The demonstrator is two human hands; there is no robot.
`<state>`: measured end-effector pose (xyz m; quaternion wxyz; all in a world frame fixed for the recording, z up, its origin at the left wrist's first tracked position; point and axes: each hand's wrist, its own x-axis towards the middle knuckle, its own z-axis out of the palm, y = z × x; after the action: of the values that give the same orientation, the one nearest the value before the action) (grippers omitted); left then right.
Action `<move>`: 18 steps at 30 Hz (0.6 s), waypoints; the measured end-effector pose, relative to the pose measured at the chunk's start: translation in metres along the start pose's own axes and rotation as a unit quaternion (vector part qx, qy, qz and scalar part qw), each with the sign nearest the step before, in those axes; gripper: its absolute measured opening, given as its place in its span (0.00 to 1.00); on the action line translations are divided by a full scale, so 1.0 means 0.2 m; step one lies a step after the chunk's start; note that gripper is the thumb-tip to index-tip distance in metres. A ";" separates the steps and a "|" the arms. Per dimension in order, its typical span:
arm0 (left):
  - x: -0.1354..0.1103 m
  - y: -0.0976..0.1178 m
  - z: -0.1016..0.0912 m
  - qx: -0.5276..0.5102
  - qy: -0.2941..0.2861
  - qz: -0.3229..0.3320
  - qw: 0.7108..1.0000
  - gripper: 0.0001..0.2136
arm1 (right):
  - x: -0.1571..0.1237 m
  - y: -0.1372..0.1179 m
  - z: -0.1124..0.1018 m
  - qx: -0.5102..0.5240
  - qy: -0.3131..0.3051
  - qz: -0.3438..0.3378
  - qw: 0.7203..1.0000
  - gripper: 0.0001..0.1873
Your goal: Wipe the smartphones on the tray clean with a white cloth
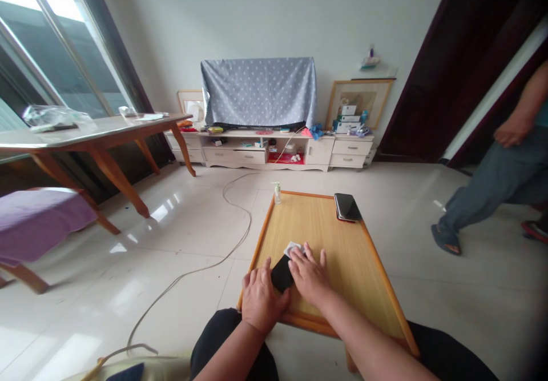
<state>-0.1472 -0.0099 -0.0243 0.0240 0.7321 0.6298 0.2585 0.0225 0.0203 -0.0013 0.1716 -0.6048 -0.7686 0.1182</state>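
My left hand (258, 297) lies at the near left edge of a small wooden table (342, 267), its fingers closed on the near end of a black phone (281, 273). My right hand (309, 275) rests over the phone's far end, fingers pressed onto a small white cloth (293, 248) on it. A second dark phone (346, 206) lies at the table's far right corner. A small clear pump bottle (277, 192) stands at the far left corner.
A white cable (222, 255) snakes across the tiled floor to the left. A long wooden table (85, 135) and a purple-covered bench (38, 221) stand at the left. A low TV cabinet (274, 147) with a cloth-draped screen lines the far wall. Another person (496, 181) walks at the right.
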 end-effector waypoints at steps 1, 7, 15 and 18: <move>0.00 0.00 0.00 0.004 0.004 0.001 1.000 0.37 | -0.01 -0.03 0.01 0.009 -0.015 -0.025 1.000 0.25; -0.01 -0.02 0.03 0.017 0.009 0.021 1.000 0.33 | -0.10 -0.06 0.00 0.025 -0.058 -0.116 0.991 0.25; 0.00 0.01 0.00 0.014 0.006 0.007 1.000 0.37 | -0.10 0.05 -0.03 -0.016 -0.011 -0.003 1.000 0.25; 0.00 0.00 0.00 0.007 -0.005 0.007 1.000 0.37 | -0.22 0.00 -0.01 0.017 -0.046 -0.076 0.996 0.25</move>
<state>-0.1479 -0.0093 -0.0247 0.0204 0.7383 0.6259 0.2505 0.0319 -0.0221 -0.0054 0.1548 -0.5358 -0.8173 0.1449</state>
